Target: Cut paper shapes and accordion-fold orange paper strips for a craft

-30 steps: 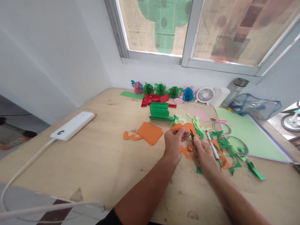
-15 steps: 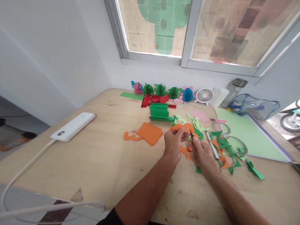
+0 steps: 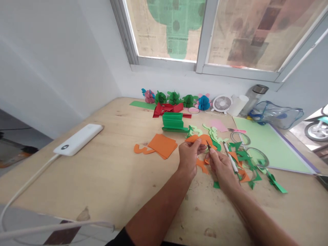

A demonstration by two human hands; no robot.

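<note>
My left hand (image 3: pixel 189 156) pinches a curved piece of orange paper (image 3: pixel 205 138) between thumb and fingers. In my right hand (image 3: pixel 222 167) is a small pair of scissors (image 3: pixel 208 146), its dark blades at the paper's edge; the handles are hidden in my fingers. An orange offcut (image 3: pixel 202 166) hangs or lies just below my hands; I cannot tell which. To the left lie a stack of orange paper squares (image 3: pixel 163 146) and a wavy orange cut-out (image 3: pixel 141 149). Pale green cut-outs (image 3: pixel 214 135) lie just beyond my hands.
Green and orange scraps (image 3: pixel 247 160), a white pen (image 3: pixel 230 157) and tape rolls (image 3: pixel 258 158) lie right. Folded green paper (image 3: pixel 173 122) and red paper (image 3: pixel 169 109) stand behind. Paper figures (image 3: pixel 174 98), a fan (image 3: pixel 222 104) and a bottle (image 3: pixel 256 97) line the wall. A power bank (image 3: pixel 79 139) lies left.
The whole view has shifted slightly. The scissor blades look a little more apart at the orange paper; both hands stay nearly in place.
</note>
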